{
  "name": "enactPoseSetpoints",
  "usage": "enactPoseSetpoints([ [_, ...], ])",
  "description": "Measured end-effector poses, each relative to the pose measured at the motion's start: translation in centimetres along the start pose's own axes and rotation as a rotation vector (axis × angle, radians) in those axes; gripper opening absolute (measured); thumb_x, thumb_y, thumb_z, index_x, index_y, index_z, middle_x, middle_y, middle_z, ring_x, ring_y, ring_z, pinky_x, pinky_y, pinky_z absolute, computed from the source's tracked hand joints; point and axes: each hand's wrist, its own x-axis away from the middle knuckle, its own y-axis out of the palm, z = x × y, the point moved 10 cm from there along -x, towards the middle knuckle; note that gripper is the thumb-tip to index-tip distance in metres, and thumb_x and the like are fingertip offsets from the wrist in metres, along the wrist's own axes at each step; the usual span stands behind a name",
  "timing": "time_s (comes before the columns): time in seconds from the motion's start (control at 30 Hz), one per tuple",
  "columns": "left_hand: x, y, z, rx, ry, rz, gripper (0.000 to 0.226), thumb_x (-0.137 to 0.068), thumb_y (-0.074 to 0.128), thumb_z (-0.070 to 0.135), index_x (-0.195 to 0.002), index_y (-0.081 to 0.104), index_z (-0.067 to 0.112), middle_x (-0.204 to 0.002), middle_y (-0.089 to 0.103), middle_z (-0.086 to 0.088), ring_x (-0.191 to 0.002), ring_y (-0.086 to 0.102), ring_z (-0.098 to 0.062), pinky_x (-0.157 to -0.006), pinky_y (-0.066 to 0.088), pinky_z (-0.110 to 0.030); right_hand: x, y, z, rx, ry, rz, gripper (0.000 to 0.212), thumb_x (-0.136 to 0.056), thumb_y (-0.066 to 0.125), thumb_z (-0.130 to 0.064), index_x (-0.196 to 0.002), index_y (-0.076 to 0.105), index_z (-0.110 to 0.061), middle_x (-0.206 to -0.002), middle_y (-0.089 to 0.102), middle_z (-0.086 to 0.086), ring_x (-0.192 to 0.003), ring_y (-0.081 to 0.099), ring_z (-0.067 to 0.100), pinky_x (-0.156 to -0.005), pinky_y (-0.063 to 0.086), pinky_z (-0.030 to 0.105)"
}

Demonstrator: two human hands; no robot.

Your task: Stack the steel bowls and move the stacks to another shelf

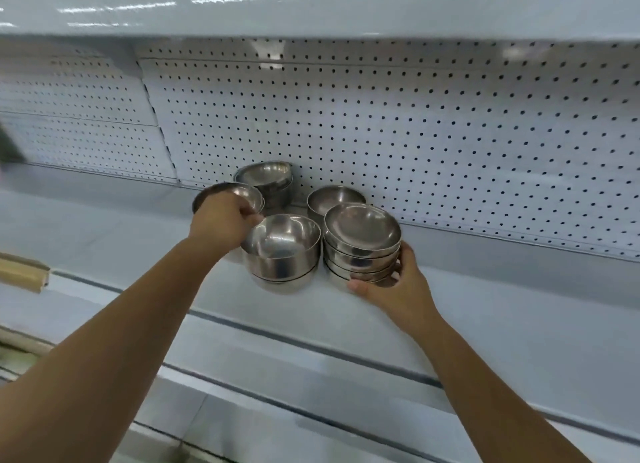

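Four groups of steel bowls stand close together on the white shelf [104, 241], against the pegboard back panel [433, 116].

- Front-right stack [362, 244]: several nested bowls, mouths up, stack axis near vertical and leaning slightly toward the camera. The right hand [391, 282] grips its lower bowls, with the thumb at the front base and the fingers curled round the right side.
- Front-left stack [284, 251]: nested bowls, mouths up, just beside the front-right stack.
- Rear-left stack [266, 178]: mouths up, at the back panel.
- Rear-right bowl [334, 197]: mouth up, behind the front-right stack.
- Single bowl [239, 192]: tilted, with its mouth toward the camera. The left hand [225, 216] holds it at the near rim with curled fingers, between the rear-left and front-left stacks.
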Motion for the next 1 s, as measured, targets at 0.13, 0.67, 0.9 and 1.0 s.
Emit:
enactPoseSetpoints([
  [0.13, -0.1, -1.1, 0.2, -0.037, 0.045, 0.082, 0.018, -0.083, 0.078, 0.038, -0.081, 0.074, 0.021, -0.081, 0.067, 0.001, -0.078, 0.062, -0.021, -0.067, 0.044, -0.030, 0.5, -0.1, -0.4, 0.029, -0.002, 0.042, 0.113, -0.055, 0.100, -0.044, -0.150, 0.039, -0.038, -0.130, 0.063, -0.015, -0.105, 0.064, -0.010, -0.081, 0.050, 0.009],
  [0.67, 2.9, -6.2, 4.1, 0.411, 0.354, 0.328, 0.013, -0.093, 0.071, 0.030, -0.101, 0.079, 0.022, -0.088, 0.072, 0.004, -0.082, 0.065, -0.016, -0.076, 0.050, -0.029, 1.6, 0.1, -1.6, 0.104, -0.053, 0.135, 0.106, -0.058, 0.097, -0.051, -0.147, 0.040, -0.042, -0.126, 0.063, -0.019, -0.115, 0.063, 0.001, -0.094, 0.053, 0.023],
  [0.9, 5.0, -4.9, 10.7, 0.580, 0.632, 0.116, 0.004, -0.087, 0.077, 0.025, -0.091, 0.076, 0.025, -0.091, 0.061, 0.008, -0.079, 0.053, 0.006, -0.075, 0.042, -0.012, 1.5, 0.1, -1.4, 0.158, -0.061, 0.141, 0.106, -0.059, 0.095, -0.059, -0.146, 0.036, -0.050, -0.129, 0.061, -0.024, -0.120, 0.061, 0.003, -0.100, 0.052, 0.028],
  [1.0, 5.4, -3.3, 13.1, 0.583, 0.708, -0.006, 0.006, -0.087, 0.077, 0.024, -0.093, 0.077, 0.022, -0.097, 0.061, 0.004, -0.083, 0.055, 0.002, -0.077, 0.041, -0.012, 1.4, 0.1, -1.5, 0.163, -0.061, 0.142, 0.106, -0.060, 0.096, -0.057, -0.147, 0.036, -0.048, -0.128, 0.061, -0.026, -0.116, 0.061, -0.005, -0.096, 0.051, 0.019],
])
